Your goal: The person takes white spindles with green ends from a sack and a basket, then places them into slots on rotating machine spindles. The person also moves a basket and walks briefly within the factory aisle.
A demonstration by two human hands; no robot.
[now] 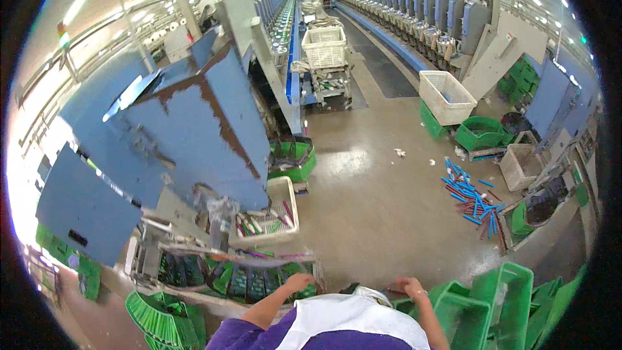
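Note:
My left hand is at the right end of a long low bin filled with dark and green pieces. Its fingers look curled in, and whatever they may hold is too small to make out. Lower right, my right hand hangs in front of my body beside several stacked green crates. Those fingers also bend inward, and their contents, if any, are hidden. Between the hands, a white cloth covers the front of my purple clothing.
Blue and brown tubes lie heaped on the floor at right, near white baskets and a green basket. A white crate of coloured bobbins stands left, below a blue machine cabinet. Spinning machines line the aisle, where a trolley stands.

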